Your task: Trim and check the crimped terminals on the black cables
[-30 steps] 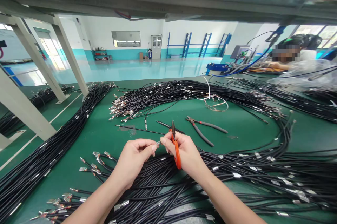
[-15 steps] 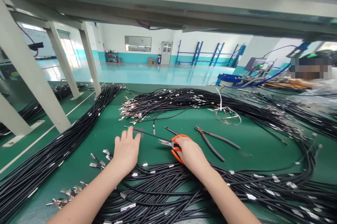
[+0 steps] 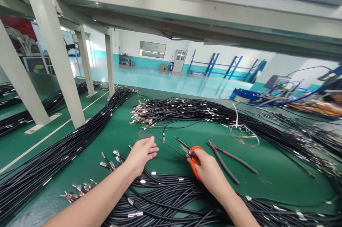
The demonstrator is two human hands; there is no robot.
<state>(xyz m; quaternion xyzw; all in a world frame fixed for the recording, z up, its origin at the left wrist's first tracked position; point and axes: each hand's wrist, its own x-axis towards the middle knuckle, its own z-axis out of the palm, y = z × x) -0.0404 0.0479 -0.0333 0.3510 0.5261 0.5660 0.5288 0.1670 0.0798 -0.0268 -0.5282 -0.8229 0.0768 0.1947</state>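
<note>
My right hand (image 3: 211,168) grips orange-handled scissors (image 3: 197,148), whose blades point up and left over the green mat. Beside their tips lies a pen-like black tool (image 3: 182,142). A thin dark wire (image 3: 171,146) runs slantwise between my hands, close to the blades. My left hand (image 3: 143,154) is open, turned on its side with the fingers stretched to the right; nothing shows in it. Below both hands spreads a bundle of black cables (image 3: 165,196) with silver labels. Grey-handled cutting pliers (image 3: 227,159) rest to the right of my right hand.
A second cable bundle (image 3: 184,109) with bare metal terminals lies at the back, near a white tie (image 3: 236,115). Another bundle (image 3: 80,138) runs along the left, beside pale shelf legs (image 3: 71,88). An overhead shelf beam (image 3: 173,10) crosses above. At far right, part of a person shows.
The view has swung left and tilted. My left hand has rolled from palm-down onto its side. My right hand keeps hold of the scissors, now angled more upward.
</note>
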